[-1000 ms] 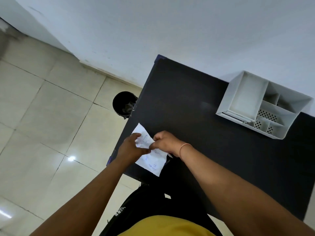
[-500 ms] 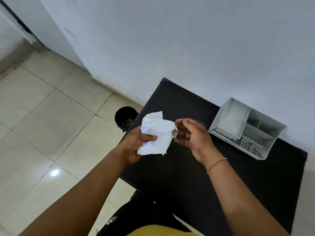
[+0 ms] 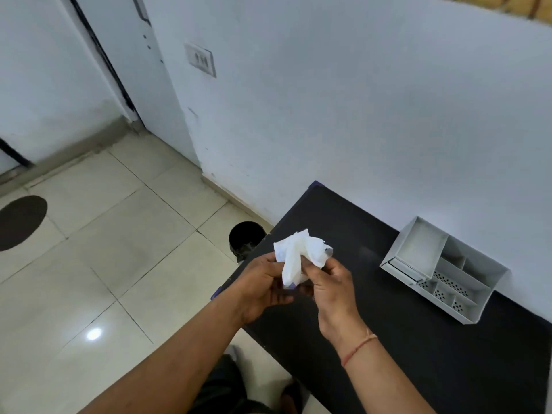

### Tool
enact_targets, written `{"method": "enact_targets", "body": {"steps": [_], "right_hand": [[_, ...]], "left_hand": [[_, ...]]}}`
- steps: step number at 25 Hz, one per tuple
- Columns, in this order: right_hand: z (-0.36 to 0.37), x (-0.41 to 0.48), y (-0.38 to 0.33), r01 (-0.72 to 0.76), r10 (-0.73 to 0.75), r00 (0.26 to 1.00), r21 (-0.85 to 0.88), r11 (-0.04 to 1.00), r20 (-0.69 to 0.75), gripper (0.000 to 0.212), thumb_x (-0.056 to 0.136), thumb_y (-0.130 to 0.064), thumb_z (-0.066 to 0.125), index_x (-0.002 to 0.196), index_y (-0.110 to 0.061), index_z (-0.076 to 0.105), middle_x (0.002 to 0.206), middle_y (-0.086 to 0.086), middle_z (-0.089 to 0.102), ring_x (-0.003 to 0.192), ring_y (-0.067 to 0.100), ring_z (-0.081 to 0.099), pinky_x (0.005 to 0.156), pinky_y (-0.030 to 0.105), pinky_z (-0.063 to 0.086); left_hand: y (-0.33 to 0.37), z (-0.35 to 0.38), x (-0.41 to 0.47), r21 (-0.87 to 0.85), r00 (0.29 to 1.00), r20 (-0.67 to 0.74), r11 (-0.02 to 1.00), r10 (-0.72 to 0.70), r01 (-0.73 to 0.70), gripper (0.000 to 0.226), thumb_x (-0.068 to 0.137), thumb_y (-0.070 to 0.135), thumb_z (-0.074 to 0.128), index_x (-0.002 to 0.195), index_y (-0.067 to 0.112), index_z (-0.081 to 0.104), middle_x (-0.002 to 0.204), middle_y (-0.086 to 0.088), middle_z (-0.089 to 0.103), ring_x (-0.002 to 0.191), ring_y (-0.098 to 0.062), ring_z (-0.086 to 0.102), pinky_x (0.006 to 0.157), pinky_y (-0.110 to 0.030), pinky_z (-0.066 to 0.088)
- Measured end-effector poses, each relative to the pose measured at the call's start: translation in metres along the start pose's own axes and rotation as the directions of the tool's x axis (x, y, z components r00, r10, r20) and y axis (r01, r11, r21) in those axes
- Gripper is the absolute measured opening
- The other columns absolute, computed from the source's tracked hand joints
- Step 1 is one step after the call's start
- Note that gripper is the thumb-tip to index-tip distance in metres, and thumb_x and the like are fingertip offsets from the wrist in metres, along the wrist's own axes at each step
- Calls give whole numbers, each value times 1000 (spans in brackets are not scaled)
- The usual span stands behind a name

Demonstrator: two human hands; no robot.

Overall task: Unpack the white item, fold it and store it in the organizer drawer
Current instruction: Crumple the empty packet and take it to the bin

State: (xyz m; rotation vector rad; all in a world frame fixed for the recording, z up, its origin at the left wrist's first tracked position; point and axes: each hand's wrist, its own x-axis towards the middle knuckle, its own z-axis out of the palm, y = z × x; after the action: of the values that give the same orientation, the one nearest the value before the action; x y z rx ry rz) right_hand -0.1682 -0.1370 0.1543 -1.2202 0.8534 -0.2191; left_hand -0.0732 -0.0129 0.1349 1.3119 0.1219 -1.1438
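Above the near left corner of the black table (image 3: 373,309), both hands were closed on the white item (image 3: 294,259). The left hand (image 3: 263,285) pinched its lower part between thumb and fingers, while the right hand (image 3: 328,282) gripped the crumpled wrapper (image 3: 316,249) bunched around its upper end. A long, soft strip of white hung down between the two hands, clear of the tabletop. By the look of it, the unpacking was under way but not finished, since wrapper and contents were not yet apart. Nothing had been folded. Well apart to the right, the white organizer (image 3: 442,270) sat on the table against the wall, its drawer (image 3: 401,267) at the near left side seemingly shut, though that was hard to tell. So folding, opening the drawer and stowing all remained. Off the table's left edge, a black bin (image 3: 246,237) stood on the tiled floor.
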Motion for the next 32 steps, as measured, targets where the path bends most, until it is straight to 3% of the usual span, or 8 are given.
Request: {"method": "enact_targets", "body": {"steps": [5,8,12,15,19,22,25,32], "right_hand": [[70,28,-4,-45,45,999,23,999,10,27,92,-12,80,116,-26,79,106,1,84,99,25,81,81,42,68],[132,46,-3,-63,62,997,27,998,48,43,89,-9,83,129,-22,73,121,6,79,108,29,78,89,50,67],[228,60,-5,-29,14,991,118,993,130,32,97,-4,70,125,-19,74,119,10,81,111,35,77,95,51,63],[268,70,-5,48,-60,977,62,997,204,44,95,-2,71,130,-28,71,124,2,80,118,31,74,103,54,58],[288,100,0,145,-132,988,-176,974,83,56,81,-17,86,127,-43,70,122,-9,78,112,13,75,96,40,64],[286,138,0,88,-96,992,-108,990,-76,40,87,-9,84,115,-36,77,108,-9,83,101,14,78,87,33,66],[276,184,5,-23,34,970,48,999,-242,26,93,-8,79,117,-18,79,103,2,83,95,21,79,82,33,66],[261,315,60,-258,295,877,146,955,-380,15,98,-17,74,112,-19,79,84,-2,67,73,15,60,65,32,55]], "left_hand": [[42,-83,-9,-74,999,-42,997,-10,7,36,100,34,70,128,12,70,112,-19,81,87,-26,78,76,-38,63],[73,-136,0,5,996,-77,999,-43,44,34,97,22,77,128,11,68,108,-16,84,81,-24,81,73,-35,65],[126,-220,22,-90,981,-161,991,-108,95,26,97,1,68,123,1,71,99,-17,83,70,-21,78,61,-30,65],[158,-256,41,-98,976,-170,988,-136,120,16,93,-4,68,106,3,74,102,-18,81,65,-20,76,55,-26,62],[183,-268,81,-38,971,-136,980,-198,195,13,92,-8,65,100,-2,74,95,-20,82,62,-22,78,54,-27,63],[199,-265,120,7,963,-97,968,-250,252,16,95,7,70,107,-2,75,77,-10,78,60,-20,75,56,-29,64],[215,-267,165,51,962,-105,964,-254,260,22,95,29,74,105,9,74,87,-6,71,71,-24,70,66,-36,63],[207,-296,314,182,914,-245,911,-322,370,11,98,24,71,99,12,72,95,-8,69,74,-27,67,66,-40,60]]}}
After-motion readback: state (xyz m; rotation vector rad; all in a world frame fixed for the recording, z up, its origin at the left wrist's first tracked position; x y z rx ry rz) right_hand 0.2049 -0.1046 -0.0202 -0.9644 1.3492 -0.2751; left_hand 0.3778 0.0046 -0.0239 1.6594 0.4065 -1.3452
